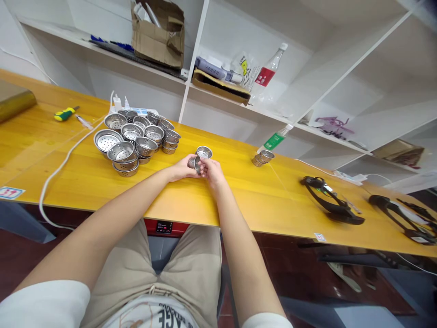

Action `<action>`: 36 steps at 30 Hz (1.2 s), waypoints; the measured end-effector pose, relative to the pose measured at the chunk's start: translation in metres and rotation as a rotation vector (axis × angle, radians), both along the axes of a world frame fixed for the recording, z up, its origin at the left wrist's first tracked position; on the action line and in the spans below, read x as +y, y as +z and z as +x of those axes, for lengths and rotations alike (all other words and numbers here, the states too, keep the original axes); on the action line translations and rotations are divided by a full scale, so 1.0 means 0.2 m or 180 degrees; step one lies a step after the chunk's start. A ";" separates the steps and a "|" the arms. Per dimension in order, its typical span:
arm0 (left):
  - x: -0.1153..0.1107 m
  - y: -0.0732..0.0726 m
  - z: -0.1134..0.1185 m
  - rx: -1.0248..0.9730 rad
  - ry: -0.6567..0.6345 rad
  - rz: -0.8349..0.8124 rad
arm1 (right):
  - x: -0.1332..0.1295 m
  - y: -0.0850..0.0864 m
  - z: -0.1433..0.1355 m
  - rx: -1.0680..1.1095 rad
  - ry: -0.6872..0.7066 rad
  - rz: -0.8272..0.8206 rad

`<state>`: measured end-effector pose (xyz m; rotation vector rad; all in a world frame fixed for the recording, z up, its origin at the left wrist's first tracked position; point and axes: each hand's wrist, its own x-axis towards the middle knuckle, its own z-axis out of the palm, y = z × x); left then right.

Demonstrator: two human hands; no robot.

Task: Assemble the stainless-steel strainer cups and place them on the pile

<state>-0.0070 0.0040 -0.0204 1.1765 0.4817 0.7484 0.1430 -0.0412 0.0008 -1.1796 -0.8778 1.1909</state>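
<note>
1 part-hidden cup (193, 162) in grip of left hand (179, 171), grip of right hand (213, 171) unclear

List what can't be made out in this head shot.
All in the head view:
Held cup: partly covered by the left hand and right hand.
Right hand's grip: too small to judge.
Standing cup: lower part hidden by the hands.
Cup cluster: count unclear; front stacks hide rear ones.
Brown object: cut off by left edge.
Screen: text too small.

White shelving (303, 59) stands behind a yellow wooden table (252, 200) over dark-red flooring (276, 269).
</note>
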 end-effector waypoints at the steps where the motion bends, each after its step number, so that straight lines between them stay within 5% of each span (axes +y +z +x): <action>1: 0.00 0.01 0.00 -0.0084 -0.0080 -0.0133 | 0.00 0.00 0.00 -0.0006 -0.0006 0.0006; 6: -0.01 0.04 -0.01 -0.0092 -0.0097 -0.0414 | 0.00 0.00 -0.01 -0.0018 0.0035 0.0008; 36: -0.02 0.05 0.00 0.0183 0.0097 -0.0260 | 0.00 0.01 -0.03 -0.0175 0.0274 -0.0185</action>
